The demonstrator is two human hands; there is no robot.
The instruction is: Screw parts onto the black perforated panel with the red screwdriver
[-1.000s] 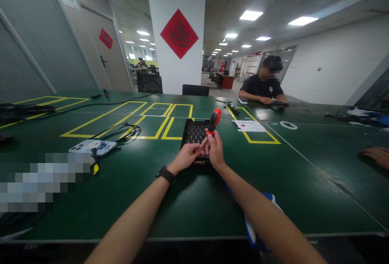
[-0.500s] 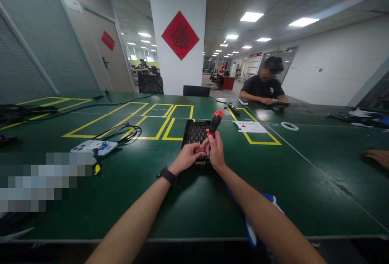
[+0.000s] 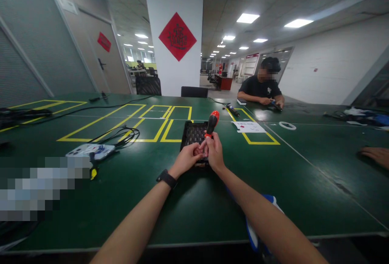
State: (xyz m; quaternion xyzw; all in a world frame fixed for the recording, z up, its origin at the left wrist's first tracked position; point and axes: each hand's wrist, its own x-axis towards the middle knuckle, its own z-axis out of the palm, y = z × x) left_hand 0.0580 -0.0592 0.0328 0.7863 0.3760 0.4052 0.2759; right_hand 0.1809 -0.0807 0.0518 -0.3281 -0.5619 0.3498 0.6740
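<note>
A screwdriver with a black and red handle stands almost upright, its handle end pointing up. My right hand is closed around its lower part, over a black open tray-like case. My left hand, with a dark band on the wrist, is pinched close beside the right fingers at the screwdriver's shaft. The tip and whatever the left fingers pinch are hidden between the hands. The case lies on the green table, its near part covered by my hands.
To the left lie a phone-like device and black cables. Beyond the case to the right are a white paper sheet and a white ring. Another person sits across the table; a different hand rests at the right edge.
The view has shifted slightly. Both hands stay together over the case with the screwdriver, which tilts about the same. The person across has moved the hands a little.
</note>
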